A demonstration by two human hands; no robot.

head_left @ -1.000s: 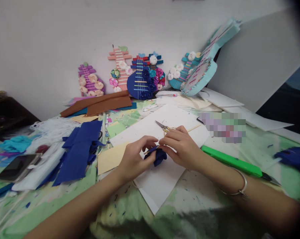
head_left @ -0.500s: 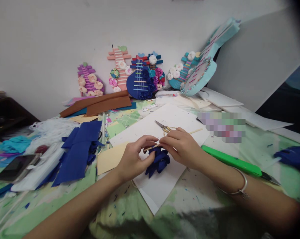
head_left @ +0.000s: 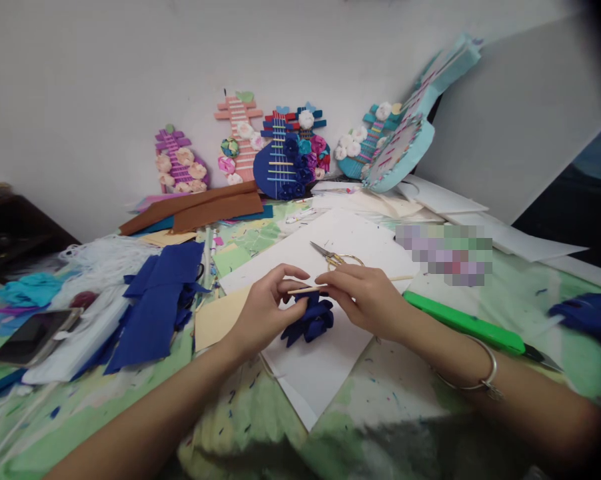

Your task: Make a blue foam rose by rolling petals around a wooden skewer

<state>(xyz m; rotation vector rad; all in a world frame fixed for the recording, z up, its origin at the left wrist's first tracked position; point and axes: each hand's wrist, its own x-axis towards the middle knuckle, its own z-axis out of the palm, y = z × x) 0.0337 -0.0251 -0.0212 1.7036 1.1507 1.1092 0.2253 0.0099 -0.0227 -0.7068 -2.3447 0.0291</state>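
My left hand [head_left: 263, 310] is closed, its thumb and fingers pinching the upper edge of a dark blue layered flower [head_left: 314, 325], which looks like crepe paper. In my right hand [head_left: 373, 297] a thin wooden stick [head_left: 304, 291] is gripped between thumb and fingers. The stick lies nearly level across the flower's upper edge, and its far end sticks out past the right hand. Fingers hide the spot where stick and flower meet. Both hands are above a white sheet [head_left: 320, 383]. Just beyond the right hand lie small gold-handled scissors [head_left: 330, 255].
A green cutter knife [head_left: 463, 321] with its blade out lies by my right forearm. Blue paper strips [head_left: 155, 310], a phone [head_left: 33, 337] and white cord [head_left: 105, 263] are at left. Flower-decorated cutout guitars, including a blue one [head_left: 276, 167], lean on the wall.
The blue flower has turned, and more of its petals show below the fingers. The stick has swung from a slant to nearly level. Both hands stay close together.
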